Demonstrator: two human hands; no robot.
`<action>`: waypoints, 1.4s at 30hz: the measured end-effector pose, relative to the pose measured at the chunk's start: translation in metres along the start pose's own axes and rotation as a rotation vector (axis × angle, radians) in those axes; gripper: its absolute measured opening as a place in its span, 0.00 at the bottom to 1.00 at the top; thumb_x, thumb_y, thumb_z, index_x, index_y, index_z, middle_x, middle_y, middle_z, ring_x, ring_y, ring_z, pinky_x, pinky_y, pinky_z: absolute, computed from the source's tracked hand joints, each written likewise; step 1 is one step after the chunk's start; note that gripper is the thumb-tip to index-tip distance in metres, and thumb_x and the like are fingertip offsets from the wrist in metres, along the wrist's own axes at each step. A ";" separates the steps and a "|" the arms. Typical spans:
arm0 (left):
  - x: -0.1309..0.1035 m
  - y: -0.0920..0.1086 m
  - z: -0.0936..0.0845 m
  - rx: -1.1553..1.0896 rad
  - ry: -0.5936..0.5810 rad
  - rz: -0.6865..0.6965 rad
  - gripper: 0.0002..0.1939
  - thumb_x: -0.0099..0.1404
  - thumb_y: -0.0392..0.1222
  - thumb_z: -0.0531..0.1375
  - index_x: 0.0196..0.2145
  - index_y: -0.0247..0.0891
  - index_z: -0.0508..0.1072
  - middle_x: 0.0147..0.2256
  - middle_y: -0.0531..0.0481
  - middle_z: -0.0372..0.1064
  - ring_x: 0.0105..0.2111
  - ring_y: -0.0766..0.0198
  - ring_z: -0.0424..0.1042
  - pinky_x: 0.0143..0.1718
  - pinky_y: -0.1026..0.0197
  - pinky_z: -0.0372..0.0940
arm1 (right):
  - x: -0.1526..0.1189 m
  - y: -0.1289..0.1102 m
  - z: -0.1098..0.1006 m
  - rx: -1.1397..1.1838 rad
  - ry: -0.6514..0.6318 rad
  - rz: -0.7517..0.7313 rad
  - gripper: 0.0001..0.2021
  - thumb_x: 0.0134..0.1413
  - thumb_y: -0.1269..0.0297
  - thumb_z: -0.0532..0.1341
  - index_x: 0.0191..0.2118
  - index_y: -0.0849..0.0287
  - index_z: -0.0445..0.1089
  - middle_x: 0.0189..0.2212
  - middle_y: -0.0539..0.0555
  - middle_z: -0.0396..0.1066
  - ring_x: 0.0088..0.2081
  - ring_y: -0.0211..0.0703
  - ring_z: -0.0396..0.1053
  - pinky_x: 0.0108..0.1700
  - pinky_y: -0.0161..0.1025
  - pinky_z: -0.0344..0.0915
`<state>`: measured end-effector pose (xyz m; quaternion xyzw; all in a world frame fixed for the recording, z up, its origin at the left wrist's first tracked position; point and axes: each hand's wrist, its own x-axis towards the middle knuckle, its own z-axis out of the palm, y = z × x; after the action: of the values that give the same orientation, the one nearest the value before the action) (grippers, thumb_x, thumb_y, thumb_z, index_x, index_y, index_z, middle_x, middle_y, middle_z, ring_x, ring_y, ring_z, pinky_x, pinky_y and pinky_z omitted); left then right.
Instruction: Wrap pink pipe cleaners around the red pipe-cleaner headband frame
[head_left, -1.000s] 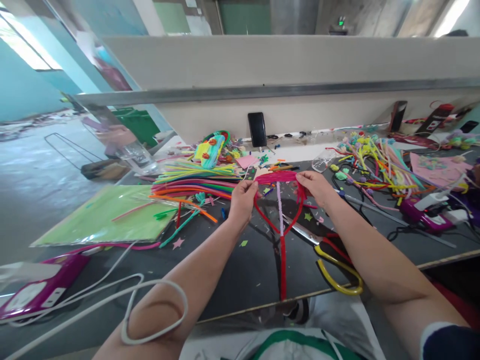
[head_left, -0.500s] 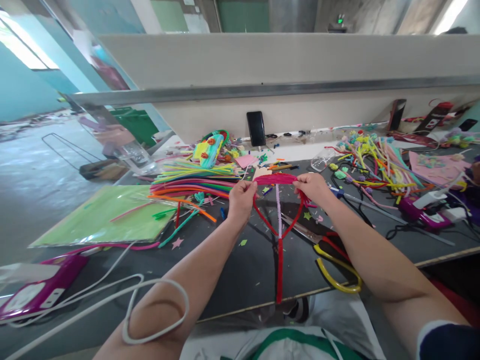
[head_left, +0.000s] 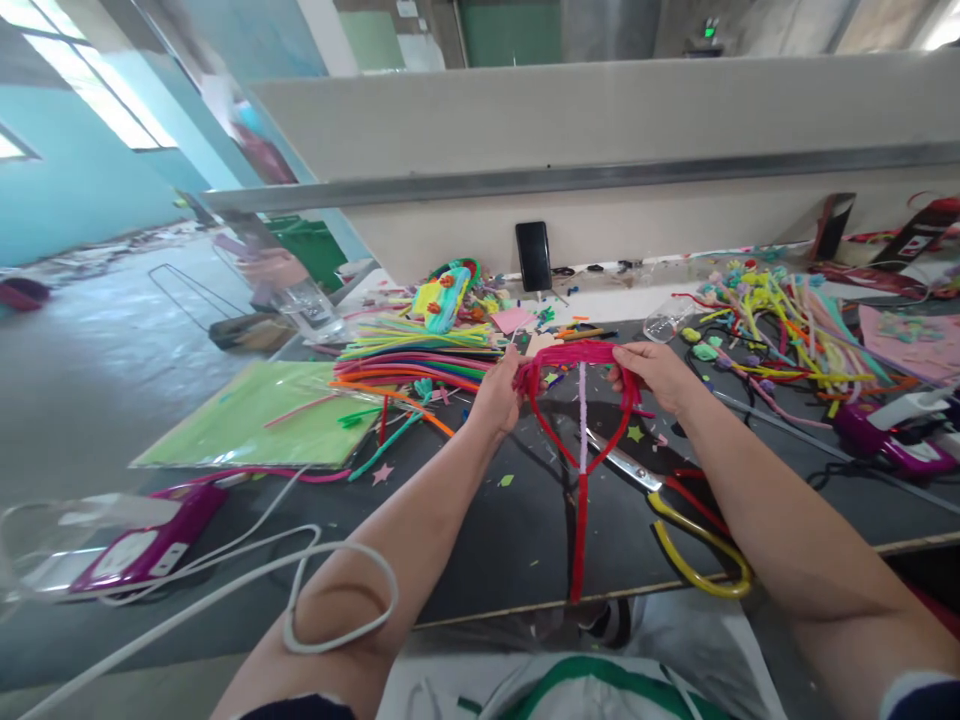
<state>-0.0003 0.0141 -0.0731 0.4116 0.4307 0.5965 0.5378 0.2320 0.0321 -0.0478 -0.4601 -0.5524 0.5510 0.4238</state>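
Note:
A craft of red pipe cleaners (head_left: 579, 530) stands out in front of me: a straight stem with two arms spreading upward in a V and a lilac pipe cleaner (head_left: 583, 415) up the middle. Across its top runs a bundle of pinkish-red strands (head_left: 574, 352). My left hand (head_left: 499, 393) is closed on the left end of that top, its fingertips partly hidden by strands. The right end is pinched between thumb and fingers of my right hand (head_left: 651, 376). Scissors with yellow handles (head_left: 701, 550) lie on the table beneath my right forearm.
Bundled coloured pipe cleaners (head_left: 420, 368) and a green sheet in plastic (head_left: 240, 420) lie to the left. A phone (head_left: 533, 256) leans against the partition. More pipe cleaners (head_left: 795, 320) are heaped at right. Purple power strips (head_left: 150, 535) and a white cable (head_left: 337, 546) lie near my arms.
The view has swung a little left. Around the strands my left hand's fingers have shifted, and the red strands now bunch more at both ends. Both hands keep hold of the craft.

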 end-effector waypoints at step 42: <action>-0.036 -0.013 0.032 0.917 -0.234 0.457 0.06 0.57 0.37 0.59 0.23 0.36 0.71 0.24 0.51 0.67 0.28 0.65 0.65 0.32 0.63 0.57 | -0.017 -0.008 0.016 -1.081 -0.321 -0.434 0.11 0.44 0.70 0.59 0.31 0.54 0.78 0.26 0.49 0.75 0.30 0.39 0.68 0.32 0.34 0.56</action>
<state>0.0367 -0.0184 -0.0769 0.7521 0.4839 0.3987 0.2031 0.2199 0.0126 -0.0396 -0.3981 -0.8925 0.1555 0.1440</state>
